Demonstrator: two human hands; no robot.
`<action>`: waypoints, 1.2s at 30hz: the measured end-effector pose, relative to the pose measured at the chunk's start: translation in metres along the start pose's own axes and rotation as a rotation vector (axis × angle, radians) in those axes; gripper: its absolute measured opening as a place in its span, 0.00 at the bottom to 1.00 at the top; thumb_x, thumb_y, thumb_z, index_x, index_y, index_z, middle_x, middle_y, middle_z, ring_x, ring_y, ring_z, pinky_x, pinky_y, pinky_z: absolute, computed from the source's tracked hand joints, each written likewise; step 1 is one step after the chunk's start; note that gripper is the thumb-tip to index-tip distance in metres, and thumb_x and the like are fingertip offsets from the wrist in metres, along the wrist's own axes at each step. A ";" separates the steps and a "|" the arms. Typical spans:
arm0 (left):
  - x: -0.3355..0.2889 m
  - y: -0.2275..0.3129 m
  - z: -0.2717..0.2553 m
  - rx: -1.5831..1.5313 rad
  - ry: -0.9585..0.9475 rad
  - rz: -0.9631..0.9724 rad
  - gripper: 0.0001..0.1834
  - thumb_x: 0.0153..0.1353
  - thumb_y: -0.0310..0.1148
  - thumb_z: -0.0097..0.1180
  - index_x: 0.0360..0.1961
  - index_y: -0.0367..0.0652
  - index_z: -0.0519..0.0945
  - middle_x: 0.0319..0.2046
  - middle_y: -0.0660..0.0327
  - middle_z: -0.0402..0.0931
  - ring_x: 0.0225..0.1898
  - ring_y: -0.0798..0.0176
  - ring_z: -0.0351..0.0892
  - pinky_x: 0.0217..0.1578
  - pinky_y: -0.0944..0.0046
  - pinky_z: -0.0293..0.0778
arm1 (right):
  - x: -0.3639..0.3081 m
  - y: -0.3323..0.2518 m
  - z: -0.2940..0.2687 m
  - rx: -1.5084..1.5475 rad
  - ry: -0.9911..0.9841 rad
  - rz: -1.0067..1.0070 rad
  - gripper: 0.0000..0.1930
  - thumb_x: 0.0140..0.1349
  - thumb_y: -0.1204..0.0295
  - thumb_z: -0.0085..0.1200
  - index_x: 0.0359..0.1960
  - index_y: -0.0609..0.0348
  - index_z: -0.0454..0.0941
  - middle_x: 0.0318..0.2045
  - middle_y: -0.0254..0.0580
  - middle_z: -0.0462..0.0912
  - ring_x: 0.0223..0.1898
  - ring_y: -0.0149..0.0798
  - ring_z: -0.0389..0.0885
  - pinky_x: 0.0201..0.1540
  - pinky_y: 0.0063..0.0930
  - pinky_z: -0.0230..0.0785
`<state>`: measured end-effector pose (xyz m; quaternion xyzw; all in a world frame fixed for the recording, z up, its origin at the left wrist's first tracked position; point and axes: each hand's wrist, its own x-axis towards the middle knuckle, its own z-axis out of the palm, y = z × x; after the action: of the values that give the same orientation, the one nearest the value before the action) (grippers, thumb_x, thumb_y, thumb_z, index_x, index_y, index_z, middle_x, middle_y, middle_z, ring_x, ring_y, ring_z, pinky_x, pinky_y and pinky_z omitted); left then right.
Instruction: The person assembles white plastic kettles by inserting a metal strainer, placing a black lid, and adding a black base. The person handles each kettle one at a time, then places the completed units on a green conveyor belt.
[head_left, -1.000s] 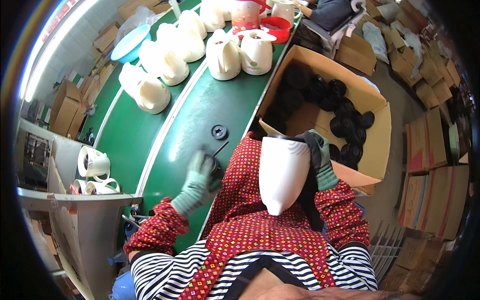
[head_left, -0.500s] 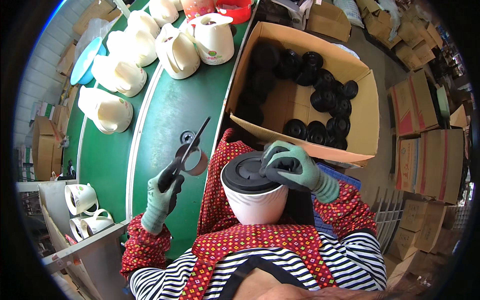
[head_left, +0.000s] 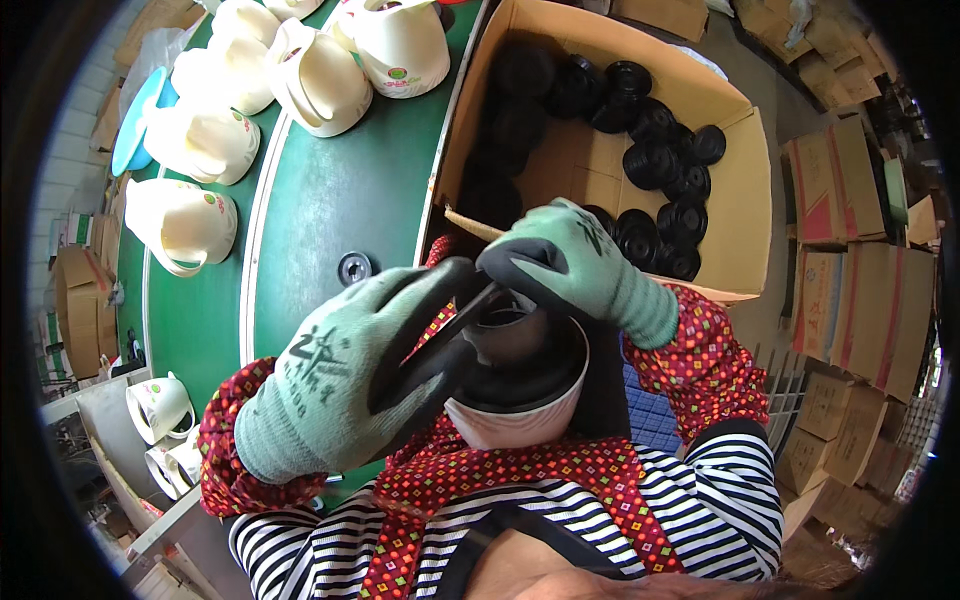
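Note:
My left hand [head_left: 350, 365], in a green glove with dark palm and fingers, is closed on a thin black disc-shaped part [head_left: 462, 318] with a short round collar, seen nearly edge-on. At its upper edge my right hand [head_left: 565, 265], gloved alike, pinches the part with bent fingers; the exact fingertip contact is partly hidden. Directly below, in front of my body, stands a white pot [head_left: 520, 428] with a black round lid [head_left: 500, 385] in its mouth. The collar overlaps the lid in view, so I cannot tell whether they touch.
A small black ring-shaped part [head_left: 355, 268] lies on the green work surface [head_left: 310, 210] to the left. Several cream jugs [head_left: 318, 82] stand behind it. An open cardboard box [head_left: 735, 190] of black round parts is beyond my right hand. More cartons [head_left: 850, 300] stack at right.
My left hand has moved right from over the green surface, bringing the black disc-shaped part above the pot. The right hand has come off the lid to the part. The view has shifted slightly.

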<state>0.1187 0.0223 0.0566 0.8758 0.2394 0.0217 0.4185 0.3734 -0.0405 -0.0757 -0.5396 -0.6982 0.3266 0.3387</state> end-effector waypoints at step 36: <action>0.084 -0.192 0.103 0.041 0.477 0.536 0.11 0.72 0.30 0.58 0.48 0.33 0.85 0.41 0.50 0.87 0.39 0.49 0.85 0.41 0.55 0.80 | -0.042 -0.130 -0.001 -0.687 -0.146 -0.058 0.35 0.65 0.46 0.55 0.56 0.70 0.80 0.39 0.63 0.83 0.37 0.53 0.82 0.41 0.49 0.69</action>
<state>0.1408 0.0874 -0.1672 0.8860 0.0927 0.3296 0.3127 0.3132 -0.1075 0.0263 -0.5771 -0.8048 0.1007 0.0955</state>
